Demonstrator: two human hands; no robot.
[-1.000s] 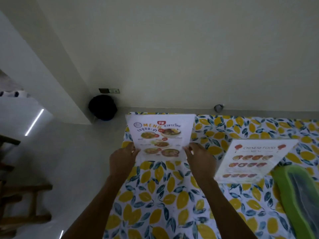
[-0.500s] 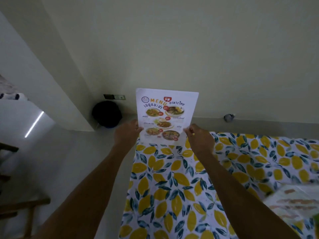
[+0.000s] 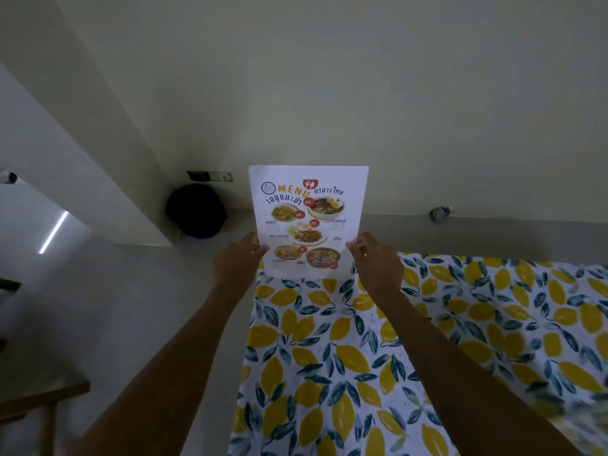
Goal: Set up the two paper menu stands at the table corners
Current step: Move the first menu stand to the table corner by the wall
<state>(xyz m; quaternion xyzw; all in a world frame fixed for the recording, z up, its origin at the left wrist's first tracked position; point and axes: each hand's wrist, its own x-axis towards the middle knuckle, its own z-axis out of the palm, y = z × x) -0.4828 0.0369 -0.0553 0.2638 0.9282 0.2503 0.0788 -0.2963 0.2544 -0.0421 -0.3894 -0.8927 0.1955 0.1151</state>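
Note:
A white paper menu (image 3: 307,222) with food photos and the word MENU stands upright at the far left corner of the table (image 3: 362,357), which wears a lemon-print cloth. My left hand (image 3: 235,263) pinches the sheet's lower left edge. My right hand (image 3: 378,261) pinches its lower right edge. The menu's bottom edge meets the cloth at the table's far rim. The second menu is out of view.
A pale wall rises just behind the table. A black round object (image 3: 196,210) sits on the floor by the wall, left of the table. Wooden furniture (image 3: 36,399) shows at the lower left. A small grey object (image 3: 439,213) sits at the wall base.
The menu went from tilted back over the cloth to upright at the far left corner. The view shifted left, so the second menu and a green object left the frame.

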